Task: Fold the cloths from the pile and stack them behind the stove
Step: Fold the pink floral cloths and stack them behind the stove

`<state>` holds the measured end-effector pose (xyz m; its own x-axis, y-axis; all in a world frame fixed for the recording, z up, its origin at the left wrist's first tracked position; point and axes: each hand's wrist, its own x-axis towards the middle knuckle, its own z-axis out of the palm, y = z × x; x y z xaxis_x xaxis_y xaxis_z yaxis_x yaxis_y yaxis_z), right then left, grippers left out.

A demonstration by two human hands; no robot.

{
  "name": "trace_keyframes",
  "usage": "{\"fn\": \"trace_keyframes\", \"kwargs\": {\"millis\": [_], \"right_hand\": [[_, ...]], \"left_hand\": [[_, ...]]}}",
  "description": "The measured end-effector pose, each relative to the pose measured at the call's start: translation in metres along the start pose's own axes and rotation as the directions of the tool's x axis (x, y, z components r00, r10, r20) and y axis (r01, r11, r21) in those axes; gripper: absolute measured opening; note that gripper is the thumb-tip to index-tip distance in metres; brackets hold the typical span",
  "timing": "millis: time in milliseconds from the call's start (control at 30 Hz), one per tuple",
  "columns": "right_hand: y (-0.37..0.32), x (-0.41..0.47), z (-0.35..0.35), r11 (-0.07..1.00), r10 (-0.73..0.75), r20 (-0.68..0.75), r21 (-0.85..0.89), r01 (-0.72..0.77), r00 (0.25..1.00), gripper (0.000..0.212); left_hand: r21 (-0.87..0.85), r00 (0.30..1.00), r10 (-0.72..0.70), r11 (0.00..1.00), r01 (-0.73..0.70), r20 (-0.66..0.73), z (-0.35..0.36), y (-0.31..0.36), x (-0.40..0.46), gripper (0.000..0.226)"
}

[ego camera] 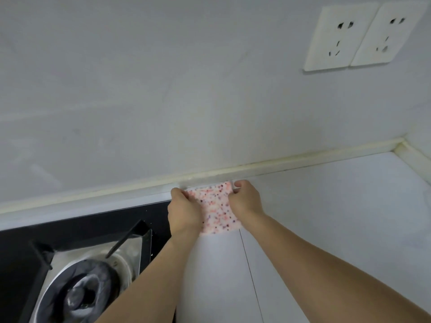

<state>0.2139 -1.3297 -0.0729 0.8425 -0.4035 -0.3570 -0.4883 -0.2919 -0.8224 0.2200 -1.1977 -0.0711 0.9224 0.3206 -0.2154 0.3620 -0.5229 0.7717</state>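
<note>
Folded cloth point(218, 207): small, roughly rectangular, pale pink-white, fleecy-looking, speckled with red, orange and dark purple dots. Lying flat on white countertop point(326, 206), far edge just beside the cream sealant strip point(291, 160) at the wall base, left side next to the right rear corner of the stove point(81, 231). Left hand point(185, 212) on the cloth's left edge, knuckles up, fingers curled down onto the far left corner; looks like a pinch, fingertips themselves hidden under the hand. Right hand point(246, 200) on the right edge, fingers bent, thumb and forefinger nipping the far right corner. Both bare forearms reaching in from the lower frame. Stove: glossy black glass top, black angular pan support point(126, 240), round burner with dull grey metal cap point(80, 297) and shiny silver surround. Countertop smooth, matte white, one thin dark seam point(248, 266) running front to back just below the cloth. Wall point(163, 89) pale grey, smooth, faintly smudged. Two white plastic socket plates point(363, 36) side by side, upper right, glossy, rounded corners. Sealant yellowed, slightly uneven, meeting a second strip in the right corner.
</note>
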Motion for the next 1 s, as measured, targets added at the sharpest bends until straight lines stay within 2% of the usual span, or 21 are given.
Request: {"fn": "trace_keyframes", "kwargs": {"millis": [167,333,467,667,767,833,933,1000], "right_hand": [[-0.002,0.006,0.003,0.998,-0.052,0.012,-0.045,0.053,0.999,0.035],[-0.001,0.010,0.008,0.989,-0.089,-0.002,-0.117,0.089,0.996,0.037],[-0.001,0.006,0.004,0.985,-0.090,0.012,-0.147,0.091,0.996,0.038],[-0.016,-0.049,-0.017,0.942,-0.159,0.059,-0.289,0.169,0.986,0.034],[-0.035,-0.091,-0.032,0.864,-0.276,0.092,-0.413,0.289,0.957,0.043],[-0.048,-0.117,-0.040,0.783,-0.388,0.118,-0.481,0.394,0.914,0.047],[-0.063,-0.160,-0.044,0.665,-0.515,0.150,-0.551,0.504,0.844,0.043],[-0.074,-0.191,-0.037,0.616,-0.549,0.172,-0.578,0.535,0.818,0.042]], "left_hand": [[0.048,0.999,-0.027,0.998,0.029,-0.046,0.003,0.004,0.008,0.009],[0.092,0.997,-0.040,0.995,0.045,-0.062,0.002,0.005,0.014,0.014],[0.097,0.997,0.052,0.994,-0.047,-0.052,-0.003,0.004,0.011,0.011],[0.218,0.969,0.243,0.945,-0.245,0.036,-0.045,0.002,-0.028,0.029],[0.307,0.919,0.383,0.868,-0.391,0.091,-0.082,0.000,-0.056,0.021],[0.406,0.875,0.465,0.779,-0.478,0.137,-0.110,-0.005,-0.072,0.017],[0.567,0.815,0.557,0.624,-0.538,0.160,-0.153,-0.022,-0.096,0.033],[0.630,0.786,0.592,0.544,-0.555,0.180,-0.187,-0.028,-0.107,0.040]]}}
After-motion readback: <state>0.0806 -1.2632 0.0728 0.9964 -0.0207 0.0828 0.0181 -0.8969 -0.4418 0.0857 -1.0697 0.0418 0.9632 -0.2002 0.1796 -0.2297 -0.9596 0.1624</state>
